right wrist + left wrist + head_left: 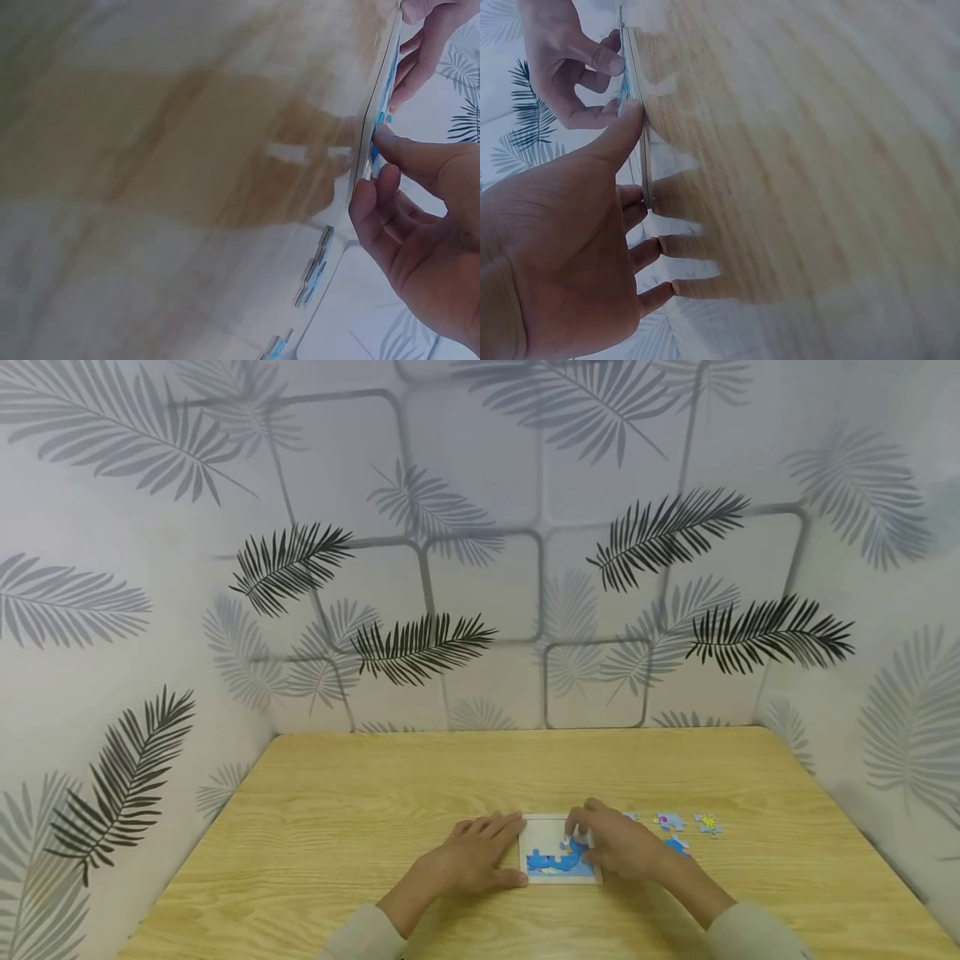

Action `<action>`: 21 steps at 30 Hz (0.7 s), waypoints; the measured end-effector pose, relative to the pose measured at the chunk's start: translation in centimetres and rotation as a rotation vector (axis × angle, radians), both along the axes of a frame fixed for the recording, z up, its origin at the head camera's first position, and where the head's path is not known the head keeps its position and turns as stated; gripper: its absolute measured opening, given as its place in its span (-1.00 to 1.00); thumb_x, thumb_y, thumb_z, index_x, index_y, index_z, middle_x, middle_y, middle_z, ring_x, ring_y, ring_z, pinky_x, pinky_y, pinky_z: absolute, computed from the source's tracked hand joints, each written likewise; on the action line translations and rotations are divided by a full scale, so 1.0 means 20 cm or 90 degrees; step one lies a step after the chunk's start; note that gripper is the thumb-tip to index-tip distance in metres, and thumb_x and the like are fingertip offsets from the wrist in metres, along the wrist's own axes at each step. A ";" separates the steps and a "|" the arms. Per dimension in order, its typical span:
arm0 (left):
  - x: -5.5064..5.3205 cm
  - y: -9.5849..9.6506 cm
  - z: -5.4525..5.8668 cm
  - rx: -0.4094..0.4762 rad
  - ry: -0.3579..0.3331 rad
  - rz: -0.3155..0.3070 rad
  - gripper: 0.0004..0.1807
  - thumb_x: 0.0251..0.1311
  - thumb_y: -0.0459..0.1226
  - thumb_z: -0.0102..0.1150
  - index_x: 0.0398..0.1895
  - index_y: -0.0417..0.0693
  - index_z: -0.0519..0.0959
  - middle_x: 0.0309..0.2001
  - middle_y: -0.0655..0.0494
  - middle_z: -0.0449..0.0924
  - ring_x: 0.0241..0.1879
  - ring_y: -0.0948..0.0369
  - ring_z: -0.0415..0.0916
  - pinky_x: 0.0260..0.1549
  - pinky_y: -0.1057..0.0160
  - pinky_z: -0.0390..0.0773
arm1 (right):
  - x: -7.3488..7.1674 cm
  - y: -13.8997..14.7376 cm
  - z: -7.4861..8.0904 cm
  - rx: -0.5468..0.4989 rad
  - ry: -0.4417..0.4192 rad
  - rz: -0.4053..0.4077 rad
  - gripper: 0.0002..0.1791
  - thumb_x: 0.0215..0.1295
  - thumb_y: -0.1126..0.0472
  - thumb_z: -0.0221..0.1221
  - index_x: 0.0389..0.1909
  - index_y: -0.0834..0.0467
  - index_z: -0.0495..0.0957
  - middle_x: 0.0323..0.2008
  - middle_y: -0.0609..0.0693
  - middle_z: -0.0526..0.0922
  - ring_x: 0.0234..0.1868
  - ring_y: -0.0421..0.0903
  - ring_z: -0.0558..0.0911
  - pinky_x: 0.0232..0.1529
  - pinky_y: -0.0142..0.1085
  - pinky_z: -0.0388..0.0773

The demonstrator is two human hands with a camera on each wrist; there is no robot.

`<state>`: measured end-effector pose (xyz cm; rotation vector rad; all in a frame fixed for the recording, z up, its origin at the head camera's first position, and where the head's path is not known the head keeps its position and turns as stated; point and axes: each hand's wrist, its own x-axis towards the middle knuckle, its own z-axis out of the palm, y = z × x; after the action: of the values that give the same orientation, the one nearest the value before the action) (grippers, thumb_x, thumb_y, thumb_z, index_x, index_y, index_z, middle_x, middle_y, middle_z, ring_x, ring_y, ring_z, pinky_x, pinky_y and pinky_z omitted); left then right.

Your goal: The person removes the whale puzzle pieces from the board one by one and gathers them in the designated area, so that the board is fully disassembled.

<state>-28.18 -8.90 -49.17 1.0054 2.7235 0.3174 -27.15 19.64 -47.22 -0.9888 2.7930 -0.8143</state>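
Note:
A small white puzzle frame (561, 881) lies flat on the table, with blue puzzle pieces (551, 862) joined along its lower part. Its upper left part shows bare white backing. My left hand (478, 853) rests at the left edge of the frame, fingers extended and thumb along the near corner. Over the frame's right side, my right hand (621, 843) pinches a blue puzzle piece (376, 154) between thumb and fingers, low against the board. The fingers partly hide this piece in the head view.
Several loose puzzle pieces lie on the wooden table (337, 827) right of the frame, among them one with a yellow sun (707, 821), one with a purple swirl (670, 820) and a blue one (677, 845) beside the right wrist. Leaf-patterned walls (480, 677) border the table.

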 end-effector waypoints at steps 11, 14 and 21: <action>-0.02 0.01 -0.04 0.002 0.007 0.003 -0.06 0.43 0.31 0.01 0.69 0.08 0.04 0.68 0.15 -0.04 0.63 -0.03 -0.03 0.52 -0.23 0.04 | 0.03 -0.01 0.02 0.081 0.138 -0.046 -0.64 0.12 0.30 0.51 -0.03 0.08 0.74 -0.16 -0.09 0.63 -0.26 -0.12 0.67 -0.29 -0.26 0.66; -0.03 0.01 -0.06 -0.001 0.003 0.002 -0.04 0.42 0.34 -0.03 0.70 0.10 0.01 0.69 0.16 -0.07 0.64 -0.04 -0.05 0.52 -0.24 0.03 | 0.04 0.04 0.04 0.047 0.139 -0.053 -0.67 0.15 0.31 0.50 -0.04 0.06 0.75 -0.13 -0.09 0.69 -0.18 -0.05 0.72 -0.21 -0.19 0.71; -0.04 -0.01 -0.08 0.008 0.011 0.001 -0.03 0.40 0.36 -0.04 0.70 0.11 0.01 0.69 0.17 -0.07 0.64 -0.04 -0.06 0.51 -0.27 0.03 | 0.03 0.28 0.09 -0.045 0.120 -0.077 -0.73 0.15 0.32 0.50 -0.13 0.03 0.74 -0.12 -0.11 0.73 -0.32 -0.14 0.66 -0.27 -0.27 0.67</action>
<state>-28.99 -9.04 -50.73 1.0141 2.7421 0.3282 -26.60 25.19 -45.41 -0.9611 3.0301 -0.8826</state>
